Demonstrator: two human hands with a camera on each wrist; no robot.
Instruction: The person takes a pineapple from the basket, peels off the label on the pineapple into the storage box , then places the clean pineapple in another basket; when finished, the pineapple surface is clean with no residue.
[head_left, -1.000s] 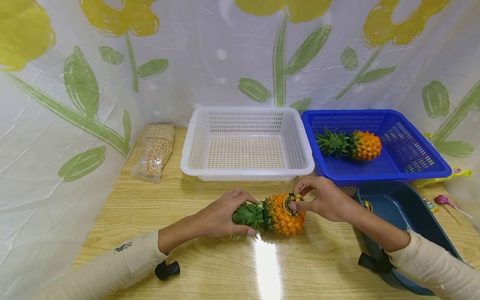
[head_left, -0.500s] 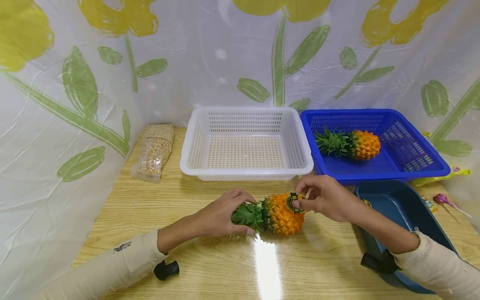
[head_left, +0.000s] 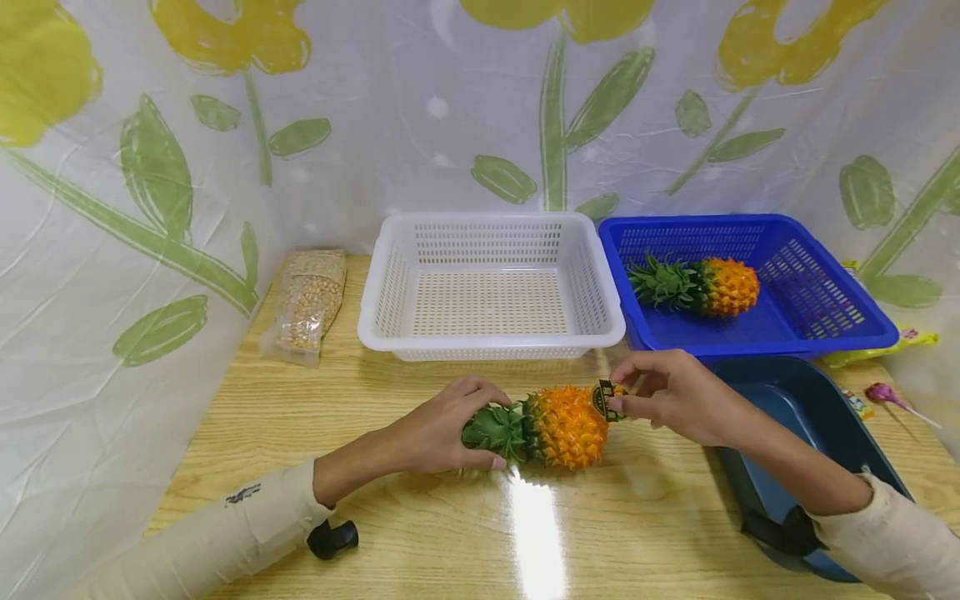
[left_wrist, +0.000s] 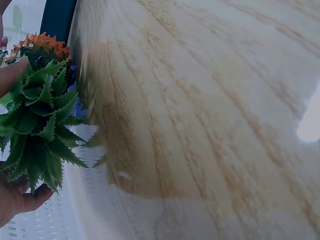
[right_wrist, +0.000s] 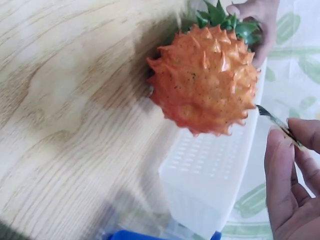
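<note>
Here, a wooden table [head_left: 375, 400] was seen in front of a flowered curtain [head_left: 150, 150]. At its far edge a white basket [head_left: 491, 287] was set, and just beside it a blue basket [head_left: 825, 308], in which a second pineapple [head_left: 693, 286] was laid on its side. Nearer, at the right edge, a dark blue tray [head_left: 817, 417] was placed, and a bag of kernels [head_left: 306, 304] was left by the curtain on the left.

In the middle of the table, in front of the white basket, a pineapple [head_left: 558, 427] was laid on its side, with its leaves turned to the left. The leafy crown was gripped by the left hand [head_left: 438, 433], fingers curled over it and the thumb under, so that the fruit was held against the table. A small round sticker [head_left: 604, 400] was pinched between thumb and forefinger of the right hand [head_left: 675, 398], at the upper right end of the pineapple; whether it was touching the skin could not be told from the pictures.
</note>
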